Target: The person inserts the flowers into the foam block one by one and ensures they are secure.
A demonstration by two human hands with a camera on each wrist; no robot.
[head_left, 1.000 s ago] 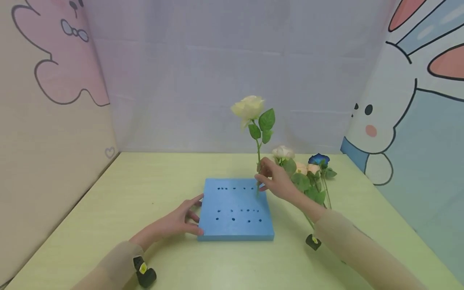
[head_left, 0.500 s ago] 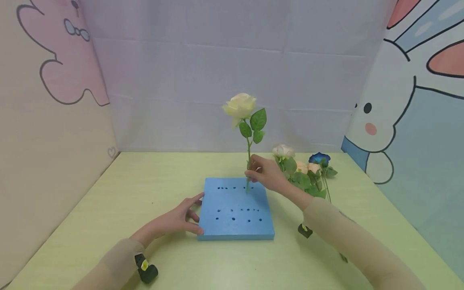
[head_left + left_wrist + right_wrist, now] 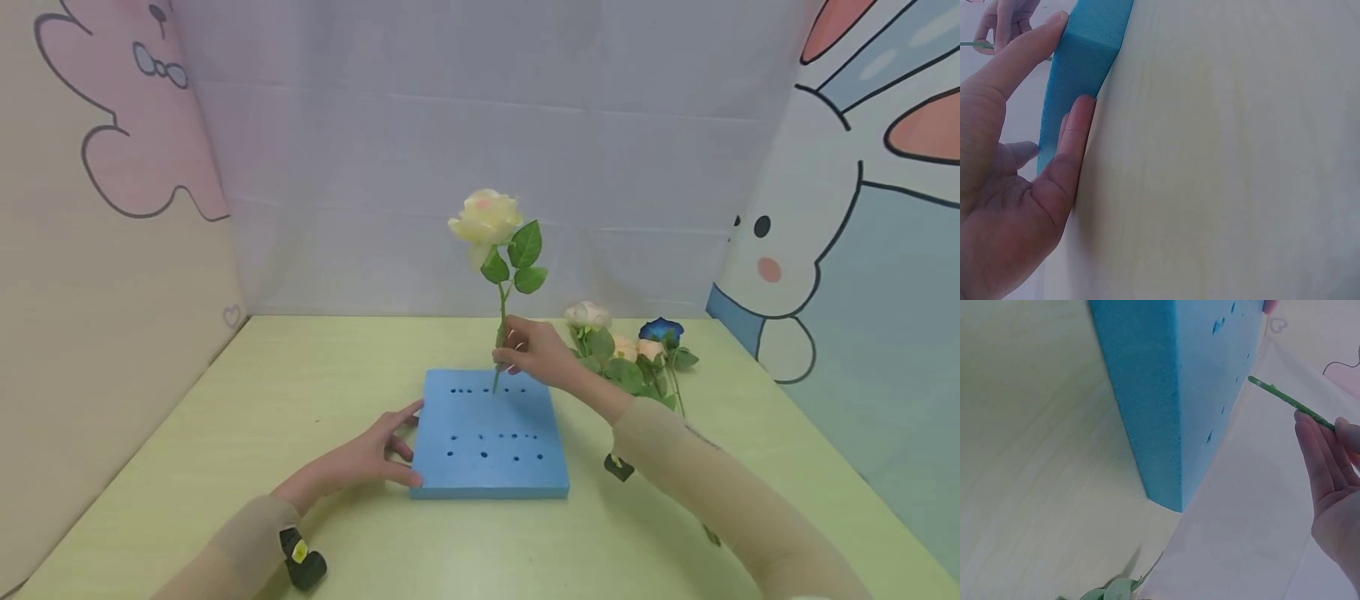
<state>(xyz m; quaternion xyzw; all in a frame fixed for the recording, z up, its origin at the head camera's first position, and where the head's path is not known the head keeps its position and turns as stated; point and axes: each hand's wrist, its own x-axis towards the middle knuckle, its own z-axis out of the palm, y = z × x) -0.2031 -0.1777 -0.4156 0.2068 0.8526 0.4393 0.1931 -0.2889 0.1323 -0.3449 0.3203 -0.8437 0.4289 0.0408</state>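
A cream-white rose (image 3: 486, 221) with green leaves stands nearly upright, pinched by its stem between the thumb and fingers of my right hand (image 3: 536, 354). The bare stem tip (image 3: 1255, 381) hangs over the back part of a blue foam board (image 3: 468, 414), by its rear row of holes. In the right wrist view that tip appears clear of the surface. My left hand (image 3: 367, 457) rests at the board's left edge, its fingers extended along the side (image 3: 1085, 62), thumb at the near corner.
Several more flowers lie right of the board on the pale yellow table (image 3: 337, 350): a pale pink-white rose (image 3: 587, 314), peach ones (image 3: 651, 348) and a blue rose (image 3: 661, 329). Their stems run forward partly beneath my right forearm (image 3: 675, 450). A fabric backdrop (image 3: 375, 208) stands behind.
My right hand has carried the rose leftward over the board, from its back right corner to nearer the middle of the rear holes. The left hand has kept its place at the edge.
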